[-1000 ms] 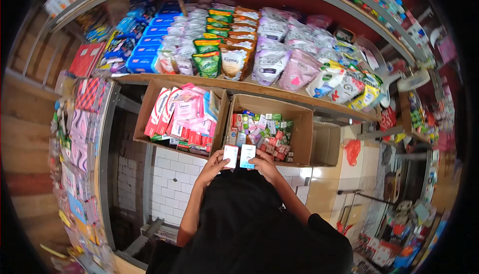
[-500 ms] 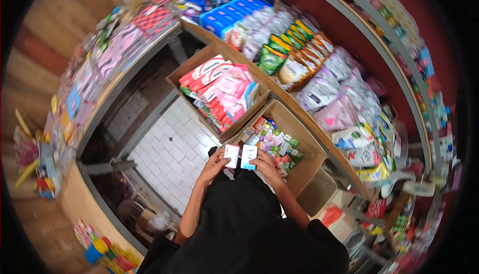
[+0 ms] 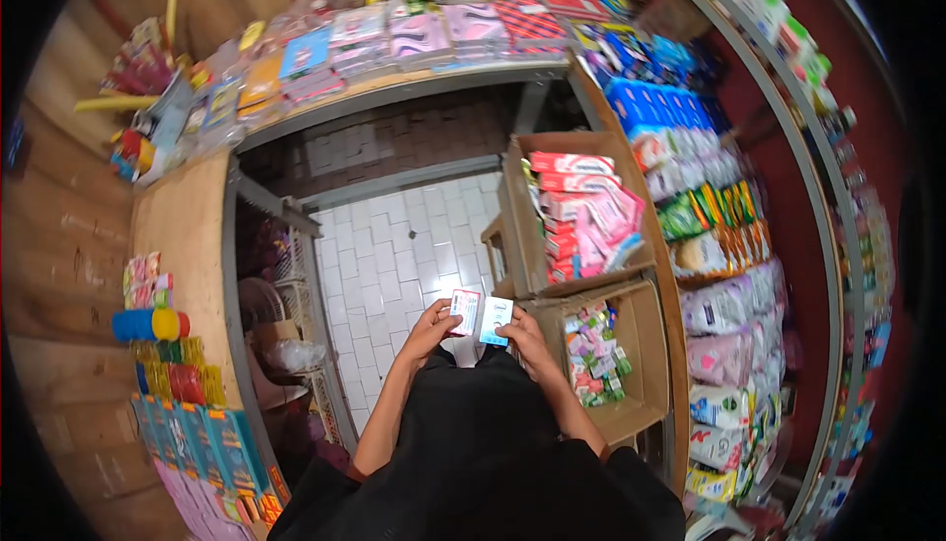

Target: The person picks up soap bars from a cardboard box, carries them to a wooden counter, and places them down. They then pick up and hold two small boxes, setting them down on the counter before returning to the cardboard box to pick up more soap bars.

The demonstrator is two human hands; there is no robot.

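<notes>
My left hand (image 3: 431, 329) is closed round a small white box with a red edge (image 3: 464, 311). Beside it, my right hand (image 3: 527, 337) grips a small white and light-blue box (image 3: 496, 320), its thumb on the front face. The two boxes are held upright side by side with a narrow gap between them. Print on them is too small to read. To the right of my right hand stands an open cardboard box (image 3: 645, 364) with small pink, green and white packs (image 3: 597, 354) inside.
Behind it, another cardboard box (image 3: 513, 216) holds red and pink packs (image 3: 583, 211). Bagged goods (image 3: 724, 359) line the right shelf. A wooden counter (image 3: 192, 236) runs along the left, with stacked packets (image 3: 419, 33) at the back. White tiles (image 3: 379, 255) show below.
The whole view has turned, so the cardboard boxes now stand further right and upright in the picture. Both hands still hold their small boxes close together.
</notes>
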